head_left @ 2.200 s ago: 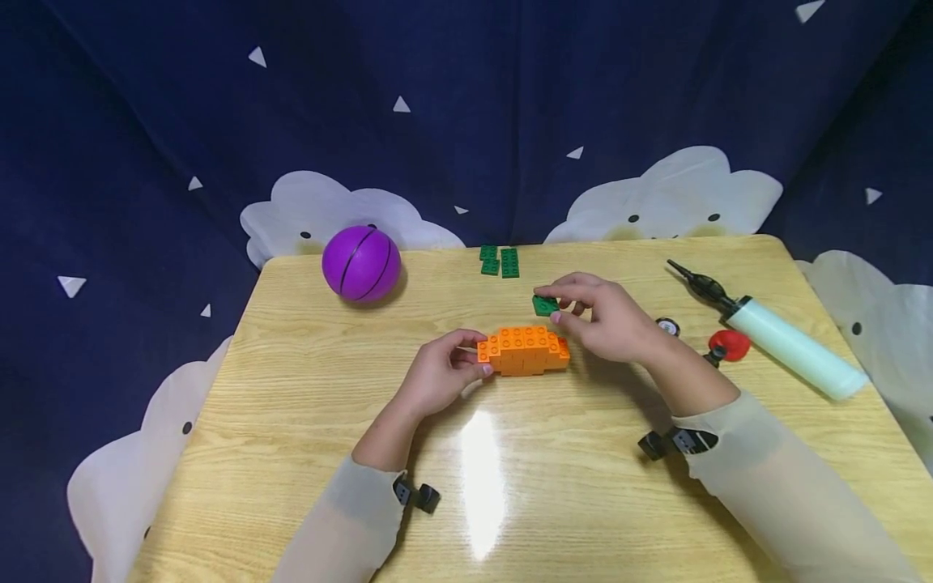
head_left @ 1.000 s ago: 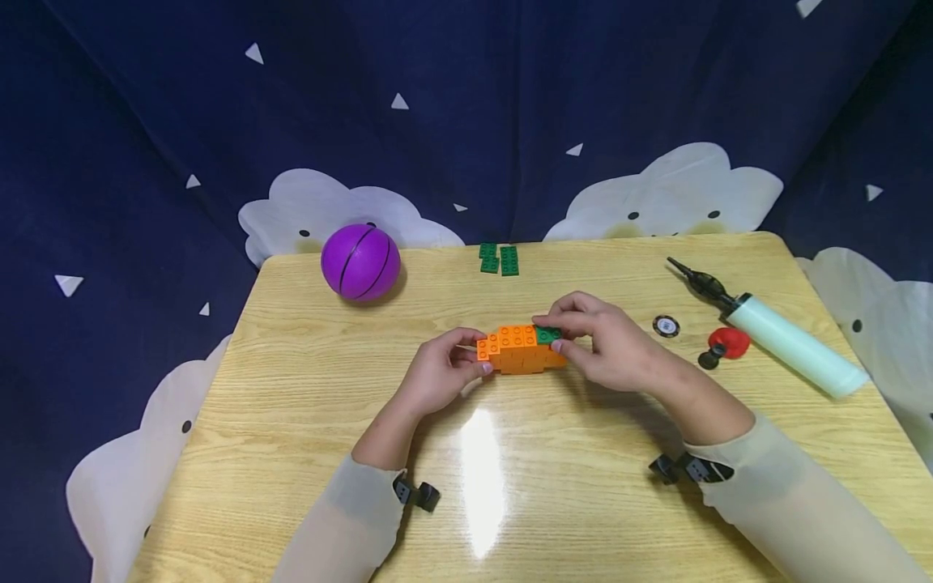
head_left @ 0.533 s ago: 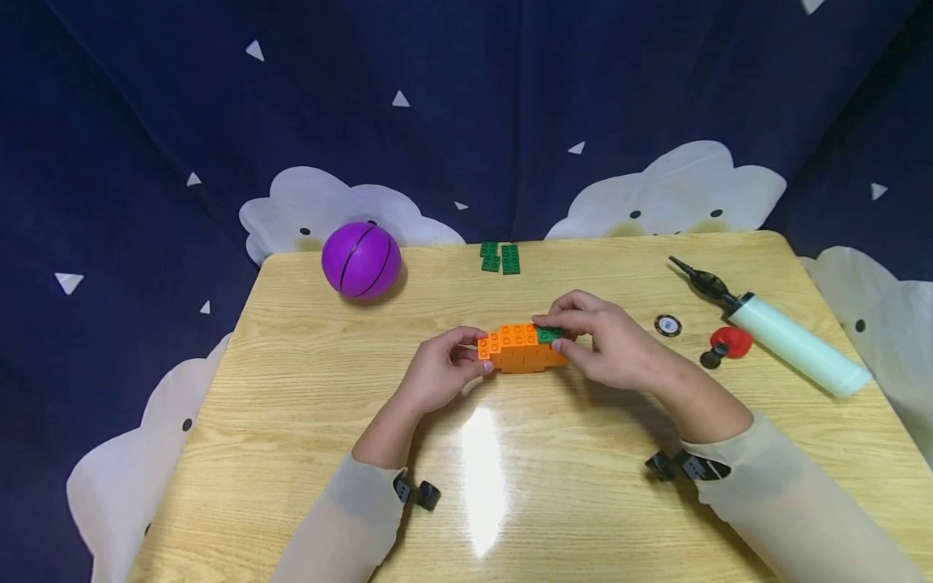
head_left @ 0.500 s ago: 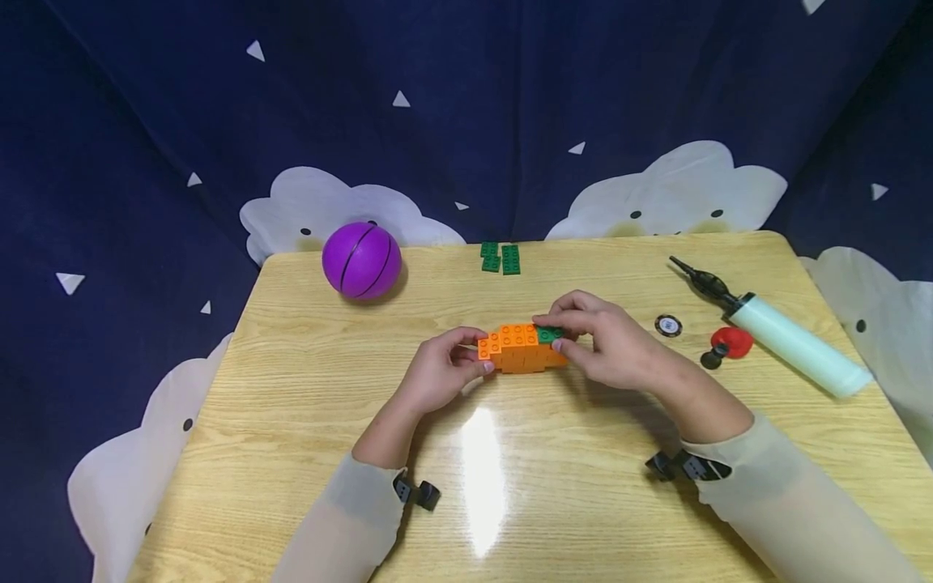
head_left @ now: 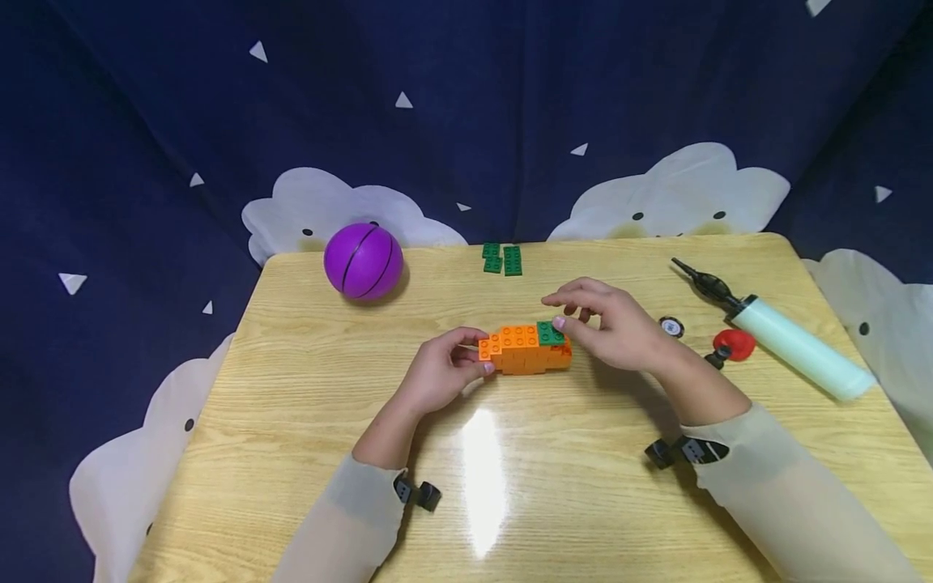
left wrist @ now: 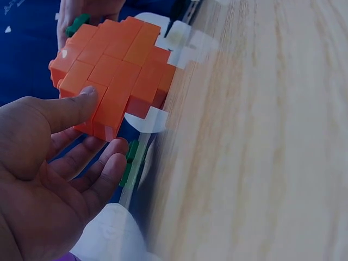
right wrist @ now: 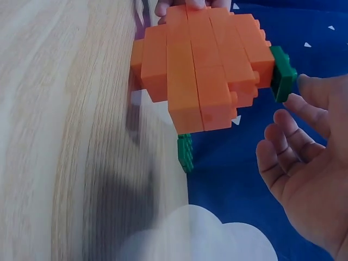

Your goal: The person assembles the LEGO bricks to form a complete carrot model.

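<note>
A stepped build of orange toy bricks [head_left: 521,356] stands on the table, with my left hand [head_left: 440,372] pinching its left end between thumb and fingers. In the left wrist view the thumb lies on the orange face of the build [left wrist: 117,70]. A green brick [head_left: 550,333] sits on top at the right end, overhanging the step below. My right hand [head_left: 619,328] hovers beside it, fingers loosely bent and holding nothing. In the right wrist view the thumb tip is close to the green brick [right wrist: 283,73]; whether it touches, I cannot tell.
Several green bricks [head_left: 513,261] lie at the table's back edge. A purple ball [head_left: 363,261] stands at back left. On the right are a poker chip [head_left: 671,326], a red item [head_left: 734,344] with a black part, and a pale green hand pump [head_left: 805,348].
My right hand carried the green brick down onto the right end of the orange build, pressed it there, then let go and lifted slightly away. My left hand has kept its hold.
</note>
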The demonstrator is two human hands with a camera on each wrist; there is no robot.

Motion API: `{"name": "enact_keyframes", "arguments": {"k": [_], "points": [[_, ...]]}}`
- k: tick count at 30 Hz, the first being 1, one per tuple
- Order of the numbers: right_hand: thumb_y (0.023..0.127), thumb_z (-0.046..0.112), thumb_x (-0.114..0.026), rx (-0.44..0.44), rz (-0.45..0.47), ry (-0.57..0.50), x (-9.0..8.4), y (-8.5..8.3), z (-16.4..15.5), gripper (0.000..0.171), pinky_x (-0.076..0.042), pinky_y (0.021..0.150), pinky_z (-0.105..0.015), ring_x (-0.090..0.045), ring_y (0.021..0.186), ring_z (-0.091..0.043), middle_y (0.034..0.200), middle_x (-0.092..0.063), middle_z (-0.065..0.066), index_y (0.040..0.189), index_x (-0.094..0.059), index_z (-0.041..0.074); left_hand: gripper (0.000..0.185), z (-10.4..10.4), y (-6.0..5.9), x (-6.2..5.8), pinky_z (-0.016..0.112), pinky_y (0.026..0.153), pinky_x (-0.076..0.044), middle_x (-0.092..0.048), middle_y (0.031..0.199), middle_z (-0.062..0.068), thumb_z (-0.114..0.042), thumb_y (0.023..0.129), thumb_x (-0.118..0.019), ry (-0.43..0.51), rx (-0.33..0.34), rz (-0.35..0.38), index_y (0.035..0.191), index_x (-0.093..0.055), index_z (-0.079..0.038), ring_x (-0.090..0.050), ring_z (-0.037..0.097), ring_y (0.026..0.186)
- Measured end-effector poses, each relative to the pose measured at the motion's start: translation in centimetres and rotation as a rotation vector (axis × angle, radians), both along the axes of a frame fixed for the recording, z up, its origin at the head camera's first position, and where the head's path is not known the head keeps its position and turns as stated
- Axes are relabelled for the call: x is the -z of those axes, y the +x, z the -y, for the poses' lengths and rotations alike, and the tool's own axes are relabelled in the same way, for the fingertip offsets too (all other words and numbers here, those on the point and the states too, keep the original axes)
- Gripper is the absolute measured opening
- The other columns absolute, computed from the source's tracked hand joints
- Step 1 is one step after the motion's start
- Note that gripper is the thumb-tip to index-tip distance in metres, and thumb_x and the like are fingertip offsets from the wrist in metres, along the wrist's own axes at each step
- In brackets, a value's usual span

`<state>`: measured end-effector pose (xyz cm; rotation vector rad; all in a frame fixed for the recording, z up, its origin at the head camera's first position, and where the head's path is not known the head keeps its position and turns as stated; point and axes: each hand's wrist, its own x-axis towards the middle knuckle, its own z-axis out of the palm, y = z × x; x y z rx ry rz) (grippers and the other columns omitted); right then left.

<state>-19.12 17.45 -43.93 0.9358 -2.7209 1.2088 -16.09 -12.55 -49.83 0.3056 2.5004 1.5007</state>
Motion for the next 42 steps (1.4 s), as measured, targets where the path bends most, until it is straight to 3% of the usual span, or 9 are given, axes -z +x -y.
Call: {"name": "enact_keyframes", "arguments": {"k": [10, 21, 27, 36, 42], "points": [[0.106, 0.024, -0.061, 0.073, 0.103, -0.014, 0.9, -2.9, 1.0, 0.028, -0.054, 0.09, -0.041, -0.061, 0.106, -0.017, 0.126, -0.067, 0.0, 0.13, -0.071, 0.015, 0.041, 0.1, 0.0, 0.0, 0.034, 0.086, -0.058, -0.069, 0.116, -0.005, -0.019, 0.09, -0.083, -0.005, -0.009, 0.012, 0.128, -0.069, -0.022, -0.069, 0.015, 0.097], [0.104, 0.024, -0.066, 0.144, 0.159, 0.018, 3.0, -6.1, 2.0, 0.031, -0.05, 0.088, -0.042, -0.058, 0.103, -0.023, 0.124, -0.066, -0.006, 0.132, -0.07, 0.011, 0.041, 0.1, 0.1, -0.1, 0.033, 0.086, -0.058, -0.069, 0.12, -0.005, -0.02, 0.09, -0.083, -0.006, -0.004, 0.018, 0.128, -0.069, -0.023, -0.068, 0.014, 0.097], [0.102, 0.023, -0.067, 0.146, 0.162, 0.078, 4.3, -7.9, 3.0, 0.037, -0.052, 0.091, -0.045, -0.061, 0.104, -0.027, 0.127, -0.064, -0.01, 0.135, -0.066, 0.006, 0.04, 0.1, 0.1, -0.1, 0.033, 0.085, -0.059, -0.069, 0.119, -0.005, -0.019, 0.09, -0.083, -0.007, -0.011, 0.018, 0.127, -0.069, -0.023, -0.069, 0.014, 0.097], [0.101, 0.023, -0.067, 0.167, 0.192, 0.175, 5.8, -10.0, 3.8, 0.046, -0.046, 0.107, -0.049, -0.058, 0.12, -0.032, 0.134, -0.059, -0.014, 0.143, -0.06, 0.005, 0.04, 0.1, 0.0, 0.0, 0.032, 0.086, -0.058, -0.07, 0.115, -0.004, -0.02, 0.091, -0.083, 0.002, 0.003, 0.009, 0.128, -0.069, -0.022, -0.069, 0.013, 0.096], [0.101, 0.025, -0.066, 0.123, 0.165, 0.277, 6.5, -11.1, 4.3, 0.054, -0.041, 0.109, -0.052, -0.053, 0.124, -0.036, 0.139, -0.054, -0.019, 0.15, -0.054, 0.006, 0.04, 0.1, 0.0, 0.1, 0.032, 0.085, -0.058, -0.069, 0.118, -0.005, -0.02, 0.09, -0.084, -0.003, -0.003, 0.009, 0.127, -0.069, -0.023, -0.069, 0.013, 0.096]]}}
